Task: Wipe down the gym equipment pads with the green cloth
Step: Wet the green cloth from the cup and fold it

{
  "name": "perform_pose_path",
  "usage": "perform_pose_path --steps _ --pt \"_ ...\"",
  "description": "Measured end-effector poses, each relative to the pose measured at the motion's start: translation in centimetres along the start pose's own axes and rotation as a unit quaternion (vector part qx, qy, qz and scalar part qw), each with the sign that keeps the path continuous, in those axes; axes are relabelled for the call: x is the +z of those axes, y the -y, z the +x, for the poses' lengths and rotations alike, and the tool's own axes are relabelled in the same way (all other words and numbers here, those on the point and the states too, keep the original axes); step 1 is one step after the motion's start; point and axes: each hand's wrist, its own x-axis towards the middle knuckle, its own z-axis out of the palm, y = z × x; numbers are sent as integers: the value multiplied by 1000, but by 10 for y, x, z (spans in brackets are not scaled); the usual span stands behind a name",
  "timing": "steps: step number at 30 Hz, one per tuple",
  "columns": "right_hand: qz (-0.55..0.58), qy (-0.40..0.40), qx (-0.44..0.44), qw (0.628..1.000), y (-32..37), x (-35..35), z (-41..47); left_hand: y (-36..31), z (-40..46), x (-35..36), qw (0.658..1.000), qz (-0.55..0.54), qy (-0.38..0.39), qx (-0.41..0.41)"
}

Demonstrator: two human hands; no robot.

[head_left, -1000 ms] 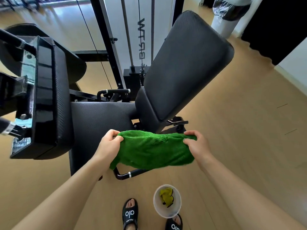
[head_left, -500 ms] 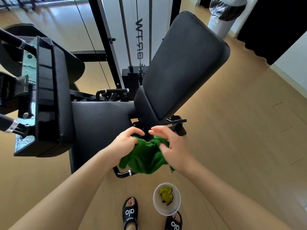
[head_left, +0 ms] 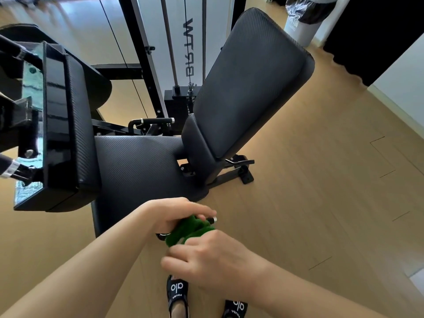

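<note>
Left chest pad is sitting upright beside the seat pad, with mirrored "BRTW"-like lettering reading on the white panel behind and the back pad tilting to its right. Left hand and right hand are both gripping the bunched green cloth just in front of the seat, over a chromed handle mostly hidden underneath. Sandals are showing "alo", the right one cut off.

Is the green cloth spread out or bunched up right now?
Bunched up. The green cloth is a compact wad between the left hand and right hand, beside the seat pad.
</note>
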Motion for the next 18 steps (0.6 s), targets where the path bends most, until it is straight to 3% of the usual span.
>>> perform_pose_path --steps 4,8,14,18 --pt "-9 -5 -1 1000 6 9 -2 -1 4 7 988 141 -68 15" --pt "-23 -15 23 999 2 8 -7 4 7 6 973 207 -96 16" --pt "-60 -70 57 994 -16 5 -10 7 8 4 910 411 -51 -35" --pt "-75 -74 19 994 -12 4 -9 15 14 0 950 312 -19 -4"
